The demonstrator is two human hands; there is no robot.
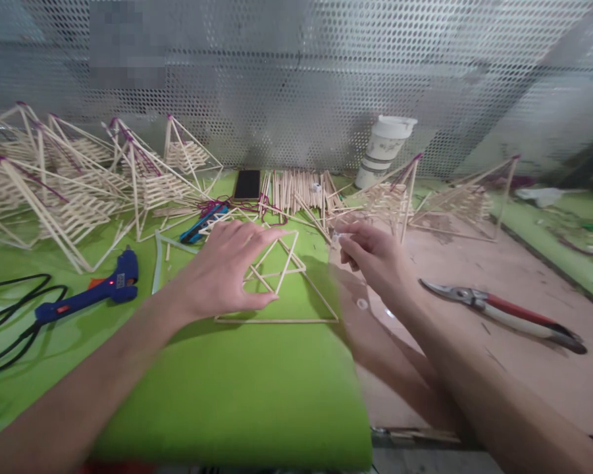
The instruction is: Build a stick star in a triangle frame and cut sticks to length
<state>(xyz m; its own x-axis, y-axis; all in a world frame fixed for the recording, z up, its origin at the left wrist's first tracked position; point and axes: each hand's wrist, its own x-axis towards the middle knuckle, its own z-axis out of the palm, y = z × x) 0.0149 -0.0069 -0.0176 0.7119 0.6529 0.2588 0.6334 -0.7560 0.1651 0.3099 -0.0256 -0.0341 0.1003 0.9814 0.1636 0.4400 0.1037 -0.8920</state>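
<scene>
My left hand (pixel 234 266) is curved, with the thumb and a finger at opposite corners of a small wooden stick frame (pixel 266 273), gripping it. The palm side of the frame is partly hidden behind my hand. Under and beyond it, a larger stick triangle (pixel 286 321) lies on the green mat. My right hand (pixel 370 253) is closed in a pinch to the right of the frame, apart from it. Something small and whitish shows at its fingertips, too small to name.
A blue glue gun (pixel 91 293) with a black cord lies left; red-handled pruning shears (pixel 503 313) lie right. Several stick pyramids (pixel 138 164) stand at the back left, more at the right. Behind are a phone (pixel 247 185), loose sticks (pixel 299 191), a blue cutter (pixel 202 222) and a white cup (pixel 382 151).
</scene>
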